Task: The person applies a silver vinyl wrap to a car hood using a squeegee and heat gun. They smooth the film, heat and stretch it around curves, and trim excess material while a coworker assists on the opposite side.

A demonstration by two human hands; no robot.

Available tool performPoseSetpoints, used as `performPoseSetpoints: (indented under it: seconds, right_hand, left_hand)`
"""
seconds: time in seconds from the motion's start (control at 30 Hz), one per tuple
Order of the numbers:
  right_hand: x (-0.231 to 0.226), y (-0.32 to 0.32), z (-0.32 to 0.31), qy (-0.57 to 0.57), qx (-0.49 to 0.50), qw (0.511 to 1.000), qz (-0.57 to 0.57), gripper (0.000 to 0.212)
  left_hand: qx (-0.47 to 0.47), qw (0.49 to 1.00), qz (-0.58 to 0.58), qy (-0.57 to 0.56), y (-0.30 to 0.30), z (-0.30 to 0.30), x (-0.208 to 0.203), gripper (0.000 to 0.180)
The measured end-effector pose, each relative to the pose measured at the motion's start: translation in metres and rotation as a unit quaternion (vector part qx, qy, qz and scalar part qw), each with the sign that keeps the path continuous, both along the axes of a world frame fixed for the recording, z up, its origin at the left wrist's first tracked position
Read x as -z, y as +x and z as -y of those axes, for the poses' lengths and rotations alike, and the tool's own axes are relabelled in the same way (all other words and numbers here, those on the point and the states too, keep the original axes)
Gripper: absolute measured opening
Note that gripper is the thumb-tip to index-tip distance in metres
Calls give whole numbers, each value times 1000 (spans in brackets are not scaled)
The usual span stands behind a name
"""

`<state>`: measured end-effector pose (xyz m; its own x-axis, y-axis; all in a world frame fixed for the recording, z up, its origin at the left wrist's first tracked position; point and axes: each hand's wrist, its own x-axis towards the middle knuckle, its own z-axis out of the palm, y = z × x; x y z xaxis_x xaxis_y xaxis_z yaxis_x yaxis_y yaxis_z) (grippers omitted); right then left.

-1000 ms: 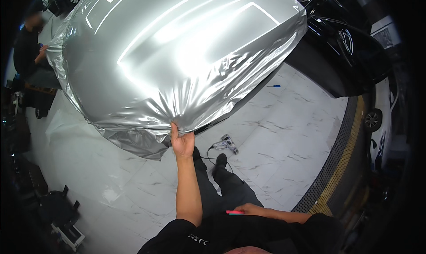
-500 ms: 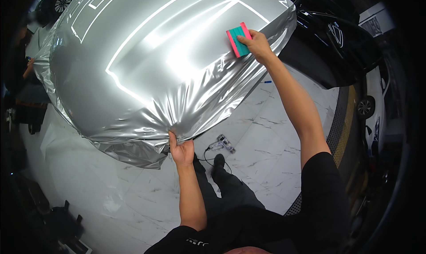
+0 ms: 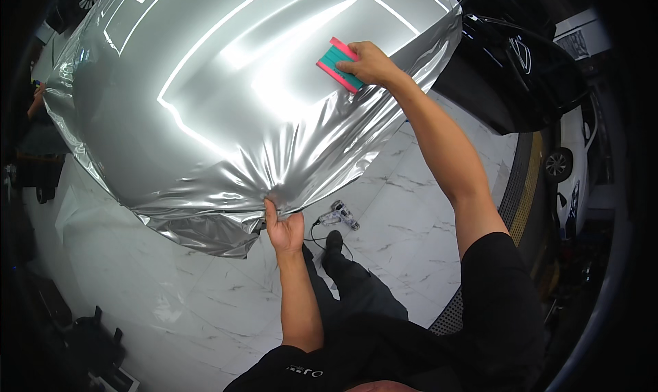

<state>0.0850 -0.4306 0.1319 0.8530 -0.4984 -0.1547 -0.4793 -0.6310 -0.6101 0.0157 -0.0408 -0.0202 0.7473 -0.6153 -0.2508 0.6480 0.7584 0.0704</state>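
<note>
Glossy silver vinyl film (image 3: 199, 83) is draped over a car's hood, and its loose edge hangs past the front corner. My left hand (image 3: 285, 229) is closed on that edge at the near side, thumb on top. Creases fan out from the grip across the film. In my right hand (image 3: 373, 63) is a teal squeegee (image 3: 334, 57) with pink edges, laid against the film near the right side of the hood. The fingers under the squeegee and under the film are partly hidden.
A heat gun (image 3: 340, 215) with a black cord lies on the marbled floor (image 3: 404, 221) by my foot. Another person's hand (image 3: 37, 99) is at the film's left edge. Black car bodywork (image 3: 514, 70) stands at the right, with a white car (image 3: 570, 152) beyond the floor grating (image 3: 522, 186).
My right hand has moved the squeegee left and slightly nearer over the film, tilting it. My left hand keeps its hold on the edge. The view has shifted slightly.
</note>
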Motion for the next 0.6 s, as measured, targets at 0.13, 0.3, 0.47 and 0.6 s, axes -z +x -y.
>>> performPoseSetpoints:
  seconds: [0.13,0.3,0.47,0.6]
  right_hand:
    - [0,15,-23,-38,-50,998,-16,45]
    - [-15,36,-56,-67,-184,979,-63,49]
    - [-49,33,36,14,-56,998,19,41]
    - [-30,34,52,-240,-32,968,64,25]
  left_hand:
    - [-8,1000,0,-3,-1,-1,6,36]
    - [-3,1000,14,1,1,-2,2,36]
    - [5,1000,5,-9,2,0,4,36]
    - [-12,1000,-21,4,1,2,8,37]
